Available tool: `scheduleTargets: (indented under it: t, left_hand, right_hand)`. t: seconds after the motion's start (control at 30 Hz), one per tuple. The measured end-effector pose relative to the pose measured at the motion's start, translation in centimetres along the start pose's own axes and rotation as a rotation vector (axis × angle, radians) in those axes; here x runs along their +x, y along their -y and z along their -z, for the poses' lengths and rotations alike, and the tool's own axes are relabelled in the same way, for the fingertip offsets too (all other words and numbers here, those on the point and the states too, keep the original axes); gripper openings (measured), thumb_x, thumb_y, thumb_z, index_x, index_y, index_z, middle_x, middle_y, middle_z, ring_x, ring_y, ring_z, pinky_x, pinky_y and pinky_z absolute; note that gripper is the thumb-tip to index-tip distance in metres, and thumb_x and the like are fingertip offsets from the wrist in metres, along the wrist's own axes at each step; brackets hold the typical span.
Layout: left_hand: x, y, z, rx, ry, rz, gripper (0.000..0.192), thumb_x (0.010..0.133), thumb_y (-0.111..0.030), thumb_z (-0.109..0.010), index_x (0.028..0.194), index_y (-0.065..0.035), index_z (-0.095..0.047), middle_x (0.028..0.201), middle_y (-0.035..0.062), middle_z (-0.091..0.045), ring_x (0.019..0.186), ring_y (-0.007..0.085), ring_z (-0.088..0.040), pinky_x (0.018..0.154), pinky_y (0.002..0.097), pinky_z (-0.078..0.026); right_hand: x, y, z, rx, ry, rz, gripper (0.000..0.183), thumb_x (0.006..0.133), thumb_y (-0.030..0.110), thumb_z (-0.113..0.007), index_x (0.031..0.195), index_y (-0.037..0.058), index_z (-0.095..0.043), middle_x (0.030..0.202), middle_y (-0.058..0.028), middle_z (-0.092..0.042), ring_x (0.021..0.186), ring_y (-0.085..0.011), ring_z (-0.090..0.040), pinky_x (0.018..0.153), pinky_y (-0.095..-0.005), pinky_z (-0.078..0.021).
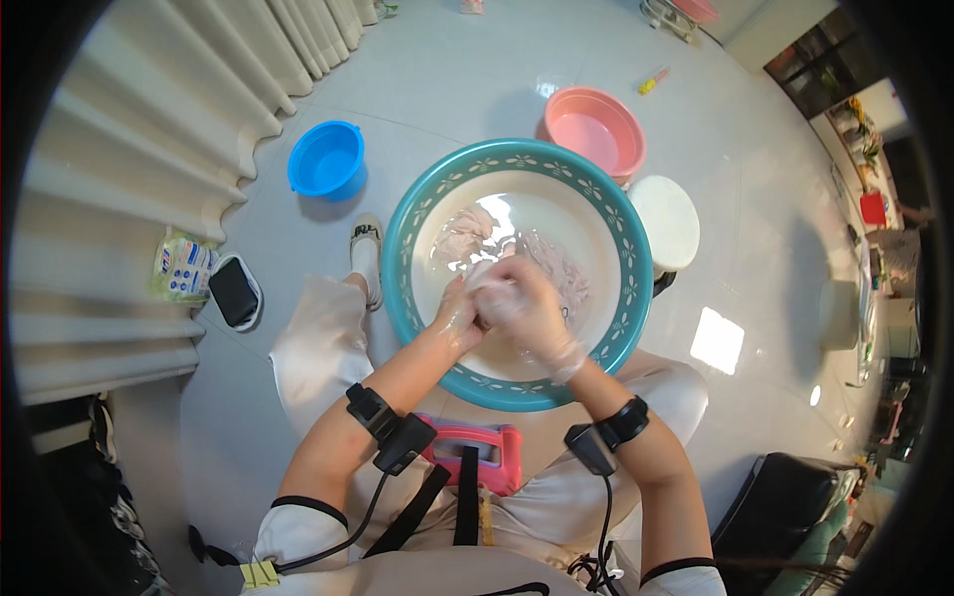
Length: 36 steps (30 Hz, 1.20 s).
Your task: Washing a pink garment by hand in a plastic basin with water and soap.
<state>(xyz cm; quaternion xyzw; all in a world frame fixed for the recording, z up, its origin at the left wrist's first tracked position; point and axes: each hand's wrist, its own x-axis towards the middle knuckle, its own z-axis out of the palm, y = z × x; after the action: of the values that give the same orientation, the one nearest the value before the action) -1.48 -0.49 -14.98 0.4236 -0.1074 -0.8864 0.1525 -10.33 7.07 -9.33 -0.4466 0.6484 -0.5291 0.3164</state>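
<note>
A big basin (pixel 630 313) with a teal rim and white flower pattern stands before me, holding water. Over its near half, my left hand (pixel 460 314) and my right hand (pixel 540 316) meet around a bunched, wet, pale cloth (pixel 498 298). The right hand is blurred, and the fingers of both partly hide the cloth. Under water at the far left of the basin lies a pale pink cloth (pixel 466 232). Another pinkish cloth (pixel 559 267) rests behind and beside my right hand, partly covered by it.
Beyond the basin are a pink basin (pixel 589 134) and a round white stool seat (pixel 665 223). A blue bucket (pixel 328 164) stands at the far left. By the curtain (pixel 171 127) a black phone (pixel 233 293) lies on a white object. A pink plastic piece (pixel 507 458) sits between my legs.
</note>
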Motion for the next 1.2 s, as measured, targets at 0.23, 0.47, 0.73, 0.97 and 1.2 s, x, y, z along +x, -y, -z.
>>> scheduleTargets:
  t: [0.23,0.47,0.73,0.97,1.2]
  left_hand:
    - [-0.1,1.5,-0.7,-0.083,0.09,0.089,0.029,0.091,-0.02,-0.05,0.116,-0.0058,-0.048,0.104,0.0072,-0.058,0.09,0.0202,-0.061,0.078,0.0341,-0.053]
    - [-1.7,1.4,-0.8,-0.19,0.163,0.081,0.024,0.092,-0.025,-0.049,0.109,-0.008,-0.051,0.097,0.0048,-0.058,0.082,0.0175,-0.061,0.074,0.0319,-0.052]
    - [-2.1,1.1,-0.3,-0.102,0.086,0.003,0.029,0.095,-0.03,-0.038,0.108,-0.0091,-0.053,0.102,0.0068,-0.057,0.091,0.0202,-0.057,0.083,0.035,-0.046]
    - [1.4,-0.8,4.4,-0.134,0.604,-0.053,0.028,0.091,-0.036,-0.048,0.097,-0.0096,-0.052,0.089,0.0026,-0.056,0.077,0.0145,-0.057,0.065,0.0283,-0.048]
    - [-3.3,1.2,-2.5,-0.132,0.026,0.022,0.032,0.091,-0.034,-0.05,0.103,-0.0051,-0.054,0.093,0.0069,-0.056,0.079,0.0163,-0.056,0.061,0.0322,-0.045]
  right_hand:
    - [-0.4,1.4,-2.0,-0.276,-0.136,0.451,0.016,0.076,0.015,-0.066,0.085,0.0071,-0.055,0.073,-0.0089,-0.057,0.06,-0.0274,-0.06,0.054,-0.0361,-0.0482]
    - [-1.0,1.0,-1.6,-0.387,0.077,0.588,0.017,0.074,0.016,-0.068,0.071,0.0059,-0.056,0.063,-0.01,-0.053,0.056,-0.0273,-0.056,0.05,-0.0369,-0.0443]
    - [0.9,-1.0,-2.5,-0.348,-0.065,0.36,0.009,0.075,0.006,-0.067,0.078,-0.0016,-0.062,0.067,-0.0154,-0.057,0.058,-0.0293,-0.054,0.055,-0.033,-0.0442]
    - [-1.5,1.6,-4.0,-0.28,0.07,0.449,0.009,0.076,0.006,-0.068,0.074,0.0011,-0.061,0.065,-0.0126,-0.057,0.057,-0.0244,-0.057,0.055,-0.0281,-0.0462]
    - [1.1,-2.2,-1.0,-0.278,-0.135,0.333,0.01,0.076,0.012,-0.068,0.075,0.003,-0.062,0.063,-0.0107,-0.057,0.053,-0.0248,-0.056,0.049,-0.0306,-0.045]
